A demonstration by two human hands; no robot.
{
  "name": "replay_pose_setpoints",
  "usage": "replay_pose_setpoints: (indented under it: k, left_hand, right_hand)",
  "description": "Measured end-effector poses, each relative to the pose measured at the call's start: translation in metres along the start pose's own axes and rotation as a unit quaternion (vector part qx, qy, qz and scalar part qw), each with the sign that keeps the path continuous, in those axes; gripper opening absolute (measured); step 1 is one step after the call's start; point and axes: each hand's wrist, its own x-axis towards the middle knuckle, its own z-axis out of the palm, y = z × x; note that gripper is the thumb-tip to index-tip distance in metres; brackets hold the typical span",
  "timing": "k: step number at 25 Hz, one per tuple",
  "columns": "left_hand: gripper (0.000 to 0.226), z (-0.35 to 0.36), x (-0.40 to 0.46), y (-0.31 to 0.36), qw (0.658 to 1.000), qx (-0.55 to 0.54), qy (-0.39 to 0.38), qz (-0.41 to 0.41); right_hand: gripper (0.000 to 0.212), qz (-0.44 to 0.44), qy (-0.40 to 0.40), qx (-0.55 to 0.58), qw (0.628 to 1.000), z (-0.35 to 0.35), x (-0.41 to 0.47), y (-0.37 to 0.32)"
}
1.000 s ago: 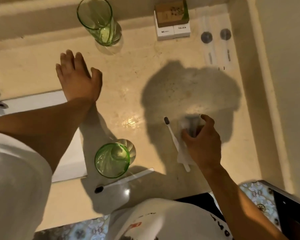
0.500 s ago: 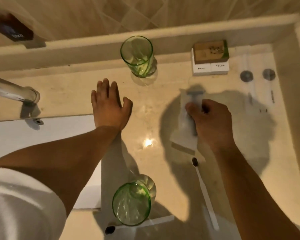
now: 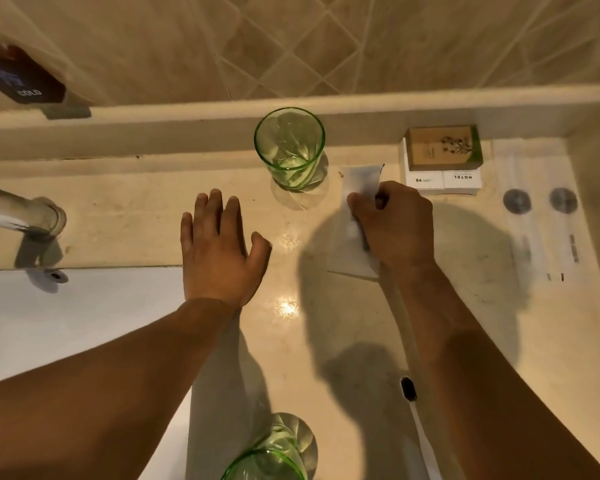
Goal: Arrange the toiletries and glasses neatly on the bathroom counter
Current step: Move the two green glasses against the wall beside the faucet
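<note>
Right hand (image 3: 395, 223) is pinching wrapped razor packet (image 3: 355, 216) on worktop (image 3: 326, 341), between green glass (image 3: 290, 150) and hotel boxes (image 3: 442, 180). Left hand (image 3: 219, 251) is resting flat, holding nothing. Packet looks light, crinkly, slippery; grip mid-body.

The tabletop (image 3: 326, 341) is polished, glossy beige stone with bright glints. Both tumblers (image 3: 289, 148) (image 3: 269, 460) are clear green glass. The faucet (image 3: 18, 213) is shiny metal, the sachet (image 3: 355, 216) pale and matt, and the soap box (image 3: 442, 147) brown matt cardboard.
</note>
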Motion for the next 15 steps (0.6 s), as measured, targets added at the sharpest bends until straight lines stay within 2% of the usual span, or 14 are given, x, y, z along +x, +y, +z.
replay_pose_setpoints:
  k: [1,4,5,9,15]
  left_hand:
    - [0.065,0.000,0.001,0.000,1.000,0.001,-0.001,0.000]
    - [0.065,-0.002,0.000,0.001,1.000,-0.002,-0.007,-0.002]
    - [0.066,-0.003,0.000,0.002,1.000,-0.006,-0.010,-0.004]
    - [0.067,-0.006,-0.001,0.005,1.000,-0.016,-0.009,-0.008]
    - [0.068,-0.005,0.000,0.004,1.000,-0.012,-0.009,-0.007]
  right_hand:
    - [0.023,-0.007,0.026,-0.006,1.000,0.002,-0.003,0.002]
    - [0.052,-0.023,0.090,-0.010,0.996,0.004,-0.026,0.008]
    - [0.055,-0.037,0.103,-0.015,0.994,0.004,-0.036,0.010]
    - [0.039,-0.098,0.089,-0.080,0.988,0.011,-0.063,0.020]
    - [0.035,-0.089,0.084,-0.049,0.991,0.021,-0.047,0.022]
